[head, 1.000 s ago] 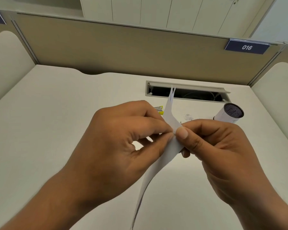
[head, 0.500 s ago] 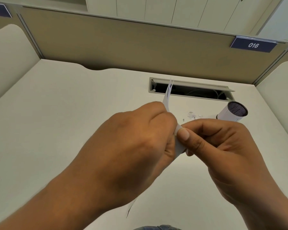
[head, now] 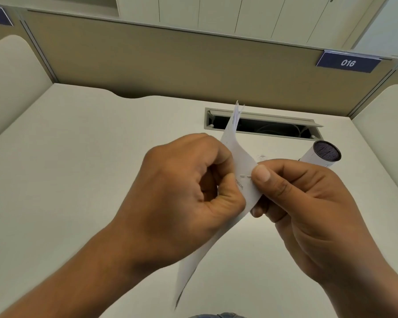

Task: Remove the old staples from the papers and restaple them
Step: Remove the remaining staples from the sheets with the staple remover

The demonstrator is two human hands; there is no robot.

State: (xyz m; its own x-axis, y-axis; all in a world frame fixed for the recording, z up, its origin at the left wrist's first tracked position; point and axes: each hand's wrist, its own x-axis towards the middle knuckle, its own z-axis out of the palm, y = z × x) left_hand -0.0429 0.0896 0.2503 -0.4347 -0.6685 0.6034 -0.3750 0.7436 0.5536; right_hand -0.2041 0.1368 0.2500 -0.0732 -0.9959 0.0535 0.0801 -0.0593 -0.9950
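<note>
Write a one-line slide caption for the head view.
Both hands, left hand and right hand, pinch a stapled bundle of white printed papers above the pale desk.

Left hand (head: 182, 193) curled in a loose fist, right hand (head: 308, 207) pinching thumb against fingers, nearly touching.

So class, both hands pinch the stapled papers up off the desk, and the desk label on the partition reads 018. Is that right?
Not quite. The head view shows the label reading 016, not 018. The rest holds: the left hand and right hand both pinch the stapled papers above the desk.
</note>
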